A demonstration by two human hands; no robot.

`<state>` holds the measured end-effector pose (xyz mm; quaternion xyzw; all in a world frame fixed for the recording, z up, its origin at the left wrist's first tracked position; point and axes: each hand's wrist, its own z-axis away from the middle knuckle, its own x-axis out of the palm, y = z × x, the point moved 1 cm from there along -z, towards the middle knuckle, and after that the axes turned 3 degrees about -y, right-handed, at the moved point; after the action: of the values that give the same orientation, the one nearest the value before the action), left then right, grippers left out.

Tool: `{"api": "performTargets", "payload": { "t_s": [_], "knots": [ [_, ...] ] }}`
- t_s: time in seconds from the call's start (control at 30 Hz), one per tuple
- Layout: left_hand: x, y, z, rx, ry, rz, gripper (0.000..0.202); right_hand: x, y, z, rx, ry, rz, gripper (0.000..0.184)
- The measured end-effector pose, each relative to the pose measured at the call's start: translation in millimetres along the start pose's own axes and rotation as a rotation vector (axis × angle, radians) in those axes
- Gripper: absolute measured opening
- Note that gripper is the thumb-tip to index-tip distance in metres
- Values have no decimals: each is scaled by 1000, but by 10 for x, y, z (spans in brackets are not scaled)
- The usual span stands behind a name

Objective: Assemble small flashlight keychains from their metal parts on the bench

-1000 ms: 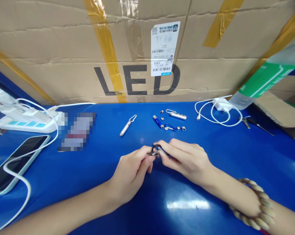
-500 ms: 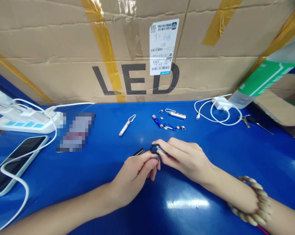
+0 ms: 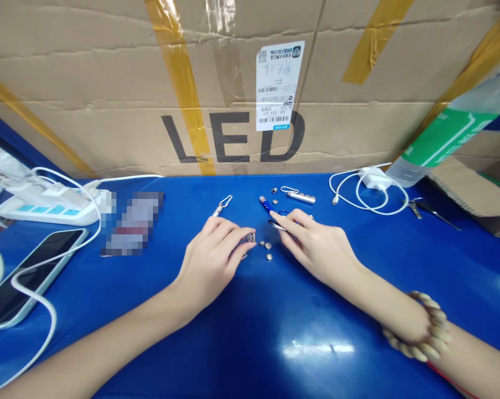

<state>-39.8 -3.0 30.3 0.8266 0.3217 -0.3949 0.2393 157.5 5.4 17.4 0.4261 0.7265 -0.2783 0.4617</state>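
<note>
My left hand (image 3: 214, 255) lies low on the blue table (image 3: 274, 343), its thumb and forefinger pinched on a small silver cap (image 3: 250, 237). A dark piece (image 3: 243, 256) peeks out under its thumb. My right hand (image 3: 312, 244) rests flat with fingers stretched out, the tips touching a dark clip (image 3: 274, 224). Three button cells (image 3: 267, 248) lie loose between the hands. Behind the left fingers a silver keychain torch (image 3: 221, 207) shows. A blue torch (image 3: 267, 205) and another silver torch (image 3: 299, 196) lie further back.
A large cardboard box (image 3: 250, 83) marked LED walls off the back. At the left are a white power strip (image 3: 42, 208), cables and a phone (image 3: 21, 277). A white charger with cable (image 3: 372, 185), keys (image 3: 424, 208) and a plastic bottle (image 3: 449, 133) sit at the right.
Both hands moved forward and down onto the table and came apart. The black torch they held together has been taken apart; button cells now lie between them.
</note>
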Motion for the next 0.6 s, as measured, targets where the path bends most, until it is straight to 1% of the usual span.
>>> {"api": "performTargets", "payload": {
  "t_s": [0.13,0.23,0.33,0.4,0.47,0.5,0.57,0.6],
  "knots": [
    [58,-89,13,-42,-111,-74,16,22,46,-17,56,-102,-1,33],
    [80,-129,21,-67,-198,-131,17,23,48,-22,45,-149,-49,32],
    [65,-121,9,-59,-194,-208,24,6,18,-15,-7,-170,-80,31],
    [35,-81,-3,-64,-175,-250,27,-15,-11,-10,-28,-159,-97,33],
    [-4,-18,-9,-85,-167,-257,25,-40,-38,-8,-36,-122,-122,34],
    [-25,17,-6,-101,-169,-249,27,-52,-51,-7,-41,-98,-137,32],
    [-58,81,11,-141,-198,-233,30,-66,-72,-6,-58,-59,-169,28],
    [-68,105,24,-159,-228,-233,28,-66,-79,-5,-74,-51,-183,26]
  ]
}}
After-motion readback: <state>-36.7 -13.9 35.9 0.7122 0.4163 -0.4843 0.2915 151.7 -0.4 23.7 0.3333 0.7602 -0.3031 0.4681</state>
